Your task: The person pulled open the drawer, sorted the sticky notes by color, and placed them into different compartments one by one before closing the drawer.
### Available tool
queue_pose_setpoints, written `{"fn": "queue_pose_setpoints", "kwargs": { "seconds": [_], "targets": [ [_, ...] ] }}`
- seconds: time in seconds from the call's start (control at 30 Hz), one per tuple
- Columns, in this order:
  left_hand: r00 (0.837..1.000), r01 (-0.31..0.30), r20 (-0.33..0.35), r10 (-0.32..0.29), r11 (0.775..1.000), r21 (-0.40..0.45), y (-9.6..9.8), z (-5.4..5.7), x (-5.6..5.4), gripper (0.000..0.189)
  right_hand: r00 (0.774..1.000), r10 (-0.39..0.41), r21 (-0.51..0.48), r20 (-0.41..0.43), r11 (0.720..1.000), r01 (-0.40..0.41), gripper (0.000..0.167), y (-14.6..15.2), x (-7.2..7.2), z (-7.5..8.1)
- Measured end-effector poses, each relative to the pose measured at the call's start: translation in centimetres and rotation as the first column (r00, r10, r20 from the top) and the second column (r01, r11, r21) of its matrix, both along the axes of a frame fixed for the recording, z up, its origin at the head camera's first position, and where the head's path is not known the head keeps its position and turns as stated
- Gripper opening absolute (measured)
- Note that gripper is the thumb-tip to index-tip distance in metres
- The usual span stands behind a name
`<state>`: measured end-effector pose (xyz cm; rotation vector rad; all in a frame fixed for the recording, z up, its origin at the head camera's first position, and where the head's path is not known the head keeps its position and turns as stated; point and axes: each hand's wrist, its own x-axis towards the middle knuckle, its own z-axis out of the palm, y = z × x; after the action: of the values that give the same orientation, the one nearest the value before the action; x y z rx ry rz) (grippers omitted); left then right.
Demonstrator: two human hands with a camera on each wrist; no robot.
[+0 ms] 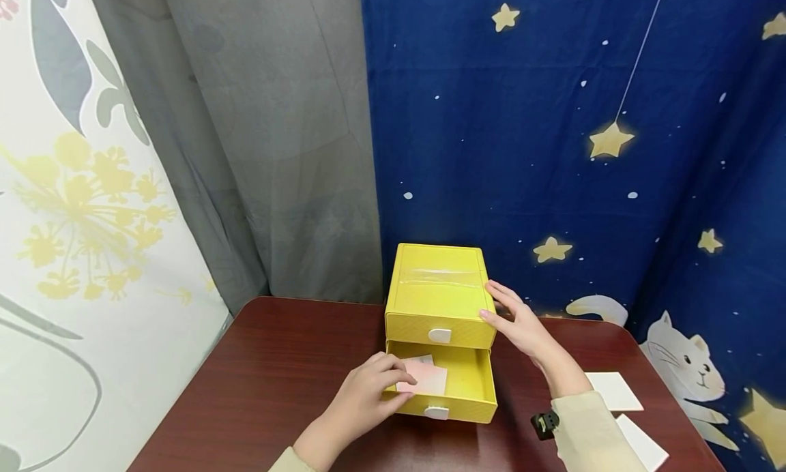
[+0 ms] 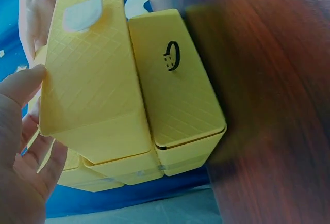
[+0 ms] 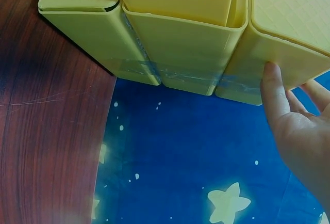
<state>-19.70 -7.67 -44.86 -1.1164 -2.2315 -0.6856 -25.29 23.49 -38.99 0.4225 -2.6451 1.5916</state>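
A yellow drawer cabinet (image 1: 439,260) stands on the table, and its middle drawer (image 1: 469,380) is pulled out. Inside that drawer lie pale pink cards (image 1: 432,380). My left hand (image 1: 368,393) is at the drawer's front left corner; thumb and fingers are apart, overlapping the cards' left edge in the head view. In the left wrist view the left thumb (image 2: 26,82) is right at the rim of the drawer front. My right hand (image 1: 522,325) rests its fingertips on the cabinet's upper right edge. The right wrist view shows a straight finger (image 3: 274,90) against the cabinet's side.
Two white cards (image 1: 614,390) (image 1: 641,445) lie on the dark red table (image 1: 295,363) at the right. A closed bottom drawer (image 2: 180,95) with a black mark sits under the pulled-out one. Behind the table hangs a blue star curtain (image 1: 467,151) beside a grey one (image 1: 276,151).
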Motion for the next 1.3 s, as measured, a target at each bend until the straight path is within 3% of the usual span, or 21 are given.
{"fn": "queue_pose_setpoints", "kwargs": {
  "seconds": [0.3, 0.43, 0.83, 1.3],
  "targets": [
    [0.984, -0.003, -0.177, 0.009, 1.000, 0.030, -0.2, -0.8, 0.5, 0.020, 1.000, -0.003, -0.007, 0.007, 1.000, 0.003, 0.068, -0.1, 0.1, 0.1],
    [0.975, 0.005, -0.221, 0.005, 0.999, 0.047, -0.2, -1.0, 0.6, 0.020, 1.000, -0.001, -0.009, 0.010, 1.000, 0.001, 0.068, -0.1, 0.1, 0.1],
    [0.953, 0.007, -0.301, 0.020, 0.996, 0.087, -0.3, -1.6, 0.5, 0.012, 1.000, 0.000, -0.015, 0.010, 1.000, 0.000, 0.068, -0.2, 0.1, 0.1],
    [0.946, 0.028, -0.323, 0.015, 0.991, 0.128, -0.3, -2.2, 0.2, 0.001, 1.000, -0.006, -0.020, 0.021, 1.000, 0.007, 0.069, -0.2, 0.1, 0.1]
  ]
}}
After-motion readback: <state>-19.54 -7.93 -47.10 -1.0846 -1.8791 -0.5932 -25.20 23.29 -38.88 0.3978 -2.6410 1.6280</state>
